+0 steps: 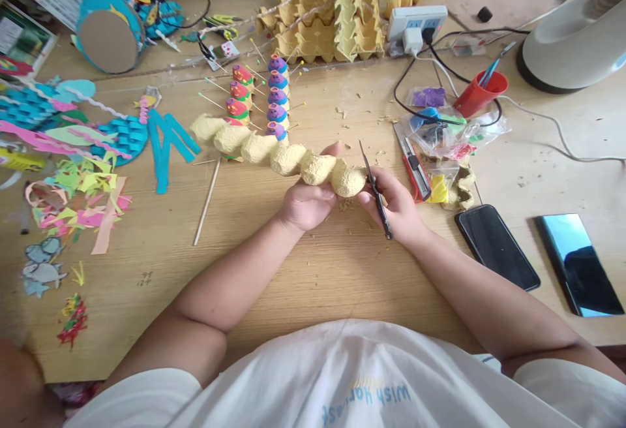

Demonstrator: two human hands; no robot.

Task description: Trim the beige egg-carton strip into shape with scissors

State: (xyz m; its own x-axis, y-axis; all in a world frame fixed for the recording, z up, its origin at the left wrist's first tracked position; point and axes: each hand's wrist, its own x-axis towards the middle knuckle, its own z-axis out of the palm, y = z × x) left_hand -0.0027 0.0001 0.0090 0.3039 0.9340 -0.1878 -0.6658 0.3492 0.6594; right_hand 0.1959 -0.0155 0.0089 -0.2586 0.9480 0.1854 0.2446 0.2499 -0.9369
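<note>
Head view, frame centre: left hand (307,206) grips an egg-carton strip (288,159), right hand (402,209) grips scissors (379,205); likely trimming, where the next snip calls for steadiness.

The head camera looks forward and down over the shirt (283,379) onto the nearby desk (274,291).

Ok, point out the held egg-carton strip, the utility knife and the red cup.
Egg-carton strip (289,159): head view, on one of its middle bumps.
Utility knife (413,166): head view, on the middle of its handle.
Red cup (476,97): head view, on its outer wall.
</note>
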